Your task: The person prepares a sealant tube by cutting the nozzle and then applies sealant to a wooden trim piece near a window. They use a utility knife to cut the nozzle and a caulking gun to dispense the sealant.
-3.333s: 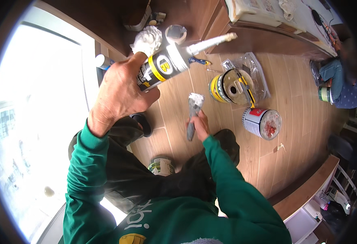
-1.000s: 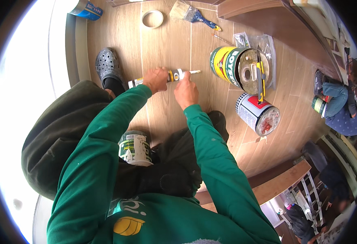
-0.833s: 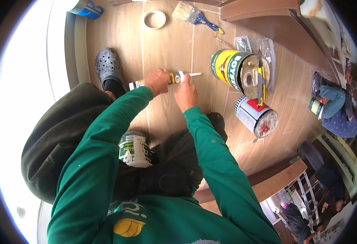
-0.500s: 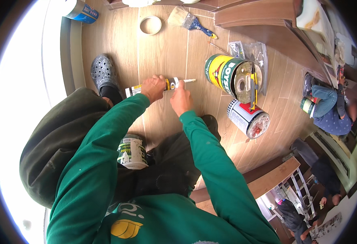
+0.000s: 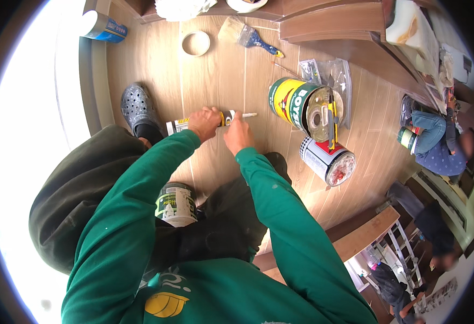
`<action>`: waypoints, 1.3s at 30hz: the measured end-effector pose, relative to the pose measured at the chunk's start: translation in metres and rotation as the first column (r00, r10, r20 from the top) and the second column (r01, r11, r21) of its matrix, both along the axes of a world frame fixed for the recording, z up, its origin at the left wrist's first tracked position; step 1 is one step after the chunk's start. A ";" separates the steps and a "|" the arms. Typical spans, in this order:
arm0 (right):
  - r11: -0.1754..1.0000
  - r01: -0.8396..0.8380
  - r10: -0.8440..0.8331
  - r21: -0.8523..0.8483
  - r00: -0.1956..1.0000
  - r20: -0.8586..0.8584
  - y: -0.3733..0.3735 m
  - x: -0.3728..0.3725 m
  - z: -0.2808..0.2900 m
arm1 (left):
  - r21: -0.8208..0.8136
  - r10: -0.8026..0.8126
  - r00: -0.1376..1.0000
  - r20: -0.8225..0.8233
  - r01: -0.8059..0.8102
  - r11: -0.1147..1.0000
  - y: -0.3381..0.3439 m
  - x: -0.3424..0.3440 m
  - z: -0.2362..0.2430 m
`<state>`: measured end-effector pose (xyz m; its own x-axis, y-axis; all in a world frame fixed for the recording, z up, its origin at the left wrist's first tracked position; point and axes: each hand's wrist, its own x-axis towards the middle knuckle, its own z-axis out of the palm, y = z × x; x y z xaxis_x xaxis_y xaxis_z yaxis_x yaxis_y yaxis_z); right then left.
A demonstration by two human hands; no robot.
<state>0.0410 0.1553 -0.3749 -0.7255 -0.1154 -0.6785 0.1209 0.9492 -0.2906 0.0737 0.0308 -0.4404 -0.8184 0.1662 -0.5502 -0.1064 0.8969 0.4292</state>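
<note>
Low over the wooden floor [image 5: 215, 70], my left hand [image 5: 204, 124] grips the body of a sealant tube [image 5: 178, 124] lying crosswise, white nozzle [image 5: 249, 114] pointing right. My right hand [image 5: 239, 135] is closed on the tube's front end, at the nozzle's base. To the right stand a green-yellow paint can [image 5: 290, 102] with a yellow-black utility knife [image 5: 332, 121] on top and a white-red can [image 5: 318, 156]. A white pail [image 5: 175, 205] sits between my legs.
Toward the back are a tape roll [image 5: 195, 34], paintbrush [image 5: 261, 43], plastic bag [image 5: 339, 70] and blue canister [image 5: 104, 28]. A dark wood cabinet [image 5: 334, 21] borders the upper right. Other people [image 5: 436, 151] work at the right, near an aluminum ladder [image 5: 404, 248].
The tube, held up in my left hand 3.3 seconds ago, is down low in both hands. The putty knife has left my right hand. Recently the view shifted slightly, with little hand motion.
</note>
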 end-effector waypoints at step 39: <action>0.995 -0.094 0.091 0.023 0.990 0.105 0.002 -0.003 -0.003 | -0.021 0.033 0.983 0.180 -0.029 0.999 -0.012 -0.004 0.016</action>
<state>0.0379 0.1575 -0.3781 -0.6383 -0.1592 -0.7532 0.0598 0.9652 -0.2547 0.0698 0.0183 -0.4242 -0.7102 0.1309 -0.6918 -0.2084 0.8995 0.3841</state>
